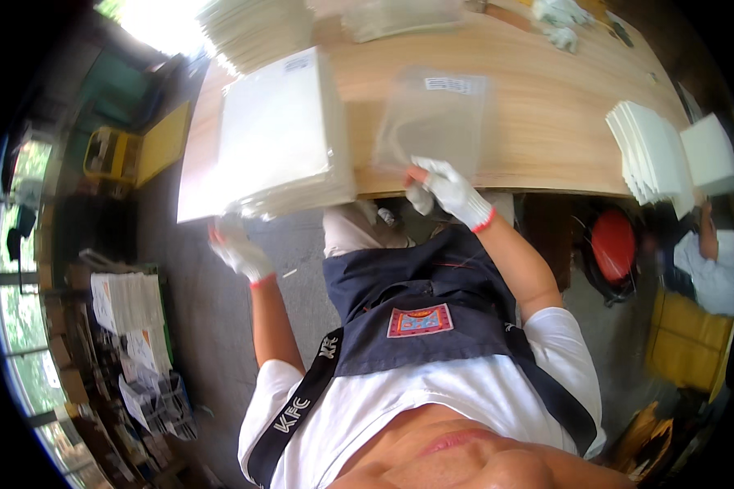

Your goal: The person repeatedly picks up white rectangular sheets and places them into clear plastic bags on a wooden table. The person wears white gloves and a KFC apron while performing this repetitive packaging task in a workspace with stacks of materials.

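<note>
My right hand (450, 194), in a white knit glove with a red cuff and bare fingertips showing, is at the table's front edge. Its fingers are curled in, with the thumb and forefinger closed at the near edge of a flat clear plastic bag (434, 122). That bag bears a small white label and looks slightly blurred. To its left lies a thick stack of white sheets in clear plastic (277, 122), with a label at the far end. My left hand (243, 251), gloved alike, is by the stack's near left corner, fingers stretched toward it; glare blurs their tips.
Behind stand another tall stack (257, 31) and a pile of clear bags (400, 18) on the wooden table (546, 122). White gloves (561, 20) lie far right; white folded sheets (646, 151) sit at the right edge. A red round seat (613, 244) stands below, near another person's arm (708, 232).
</note>
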The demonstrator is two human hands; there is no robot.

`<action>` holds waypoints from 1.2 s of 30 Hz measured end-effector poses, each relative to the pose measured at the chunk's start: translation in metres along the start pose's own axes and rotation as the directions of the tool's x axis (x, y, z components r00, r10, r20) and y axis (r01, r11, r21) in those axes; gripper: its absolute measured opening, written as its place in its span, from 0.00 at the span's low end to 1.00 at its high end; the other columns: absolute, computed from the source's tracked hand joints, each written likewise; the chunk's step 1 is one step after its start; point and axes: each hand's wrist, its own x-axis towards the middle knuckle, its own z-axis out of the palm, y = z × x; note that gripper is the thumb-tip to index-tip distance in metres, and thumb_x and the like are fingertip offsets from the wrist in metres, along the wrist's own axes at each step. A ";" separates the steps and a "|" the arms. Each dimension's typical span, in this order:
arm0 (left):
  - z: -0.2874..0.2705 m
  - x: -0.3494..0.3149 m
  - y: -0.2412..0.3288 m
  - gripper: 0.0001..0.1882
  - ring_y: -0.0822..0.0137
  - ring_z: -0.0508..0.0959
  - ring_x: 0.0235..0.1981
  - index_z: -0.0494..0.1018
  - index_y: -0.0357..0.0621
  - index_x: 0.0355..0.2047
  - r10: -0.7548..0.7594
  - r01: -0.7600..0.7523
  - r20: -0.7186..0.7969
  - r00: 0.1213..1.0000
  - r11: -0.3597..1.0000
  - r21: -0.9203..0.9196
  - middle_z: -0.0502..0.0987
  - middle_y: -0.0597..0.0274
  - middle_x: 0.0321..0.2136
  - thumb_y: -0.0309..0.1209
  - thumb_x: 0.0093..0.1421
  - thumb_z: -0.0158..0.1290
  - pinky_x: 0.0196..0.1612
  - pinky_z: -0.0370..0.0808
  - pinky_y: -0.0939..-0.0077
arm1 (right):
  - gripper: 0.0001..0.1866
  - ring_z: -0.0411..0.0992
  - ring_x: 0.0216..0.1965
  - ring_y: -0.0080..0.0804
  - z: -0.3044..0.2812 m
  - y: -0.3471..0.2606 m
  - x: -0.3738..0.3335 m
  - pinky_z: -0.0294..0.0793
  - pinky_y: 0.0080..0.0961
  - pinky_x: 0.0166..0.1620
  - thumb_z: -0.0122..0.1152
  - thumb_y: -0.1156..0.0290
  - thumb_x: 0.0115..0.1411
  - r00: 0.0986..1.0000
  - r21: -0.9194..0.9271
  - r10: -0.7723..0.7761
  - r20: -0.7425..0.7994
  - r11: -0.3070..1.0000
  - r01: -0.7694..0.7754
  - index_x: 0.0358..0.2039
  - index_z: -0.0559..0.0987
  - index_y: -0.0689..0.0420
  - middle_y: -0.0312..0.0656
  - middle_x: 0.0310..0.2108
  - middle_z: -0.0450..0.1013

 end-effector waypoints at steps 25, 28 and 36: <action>0.488 -0.424 -0.101 0.31 0.48 0.67 0.56 0.52 0.40 0.62 -0.570 0.597 0.650 -0.502 0.315 0.737 0.62 0.40 0.58 0.47 0.66 0.42 0.56 0.68 0.56 | 0.23 0.64 0.34 0.23 -0.537 0.010 -0.354 0.66 0.20 0.40 0.53 0.55 0.60 -0.342 -0.349 -0.221 -0.913 0.859 0.376 0.51 0.71 0.56 0.35 0.41 0.69; 0.521 -0.456 -0.109 0.32 0.46 0.67 0.56 0.52 0.38 0.62 -0.565 0.623 0.654 -0.503 0.288 0.727 0.61 0.39 0.58 0.47 0.66 0.42 0.56 0.68 0.55 | 0.36 0.62 0.55 0.32 -0.565 -0.005 -0.358 0.57 0.30 0.57 0.45 0.42 0.60 -0.279 -0.304 -0.220 -0.935 0.902 0.307 0.60 0.62 0.55 0.41 0.56 0.64; 0.601 -0.524 -0.133 0.27 0.44 0.70 0.53 0.57 0.30 0.54 -0.522 0.723 0.739 -0.427 0.295 0.625 0.65 0.39 0.53 0.39 0.64 0.46 0.53 0.71 0.49 | 0.38 0.67 0.52 0.34 -0.588 -0.018 -0.325 0.66 0.27 0.53 0.40 0.34 0.59 -0.156 -0.263 -0.211 -0.965 0.795 0.547 0.56 0.67 0.53 0.36 0.52 0.69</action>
